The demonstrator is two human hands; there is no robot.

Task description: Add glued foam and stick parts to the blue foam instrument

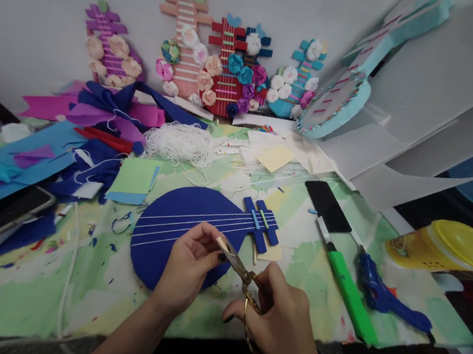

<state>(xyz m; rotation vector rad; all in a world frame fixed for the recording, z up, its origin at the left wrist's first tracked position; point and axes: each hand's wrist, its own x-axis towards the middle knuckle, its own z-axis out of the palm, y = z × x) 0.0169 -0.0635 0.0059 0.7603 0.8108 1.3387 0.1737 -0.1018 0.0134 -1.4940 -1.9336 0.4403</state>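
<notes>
My right hand (277,314) grips a pair of gold-handled scissors (247,276), with its blades pointing up and left. Between the fingertips of my left hand (189,260) is a small pale strip of paper (223,243), right at the scissor blades; part of it is hidden by the fingers. Under both hands lies a dark blue paper lute (190,203) with white strings along its body and neck. Two blue crosspieces (261,226) sit on its neck, with small light blue and green strips over them. A pale yellow paper piece (271,253) lies below the neck.
On the right lie a green cutter (351,294), a blue glue gun (389,296), a black phone (328,205) and a yellow-lidded cup (447,246). White string (180,144) is heaped behind the lute. Several decorated paper instruments (227,78) lean on the wall. Coloured paper crowds the left.
</notes>
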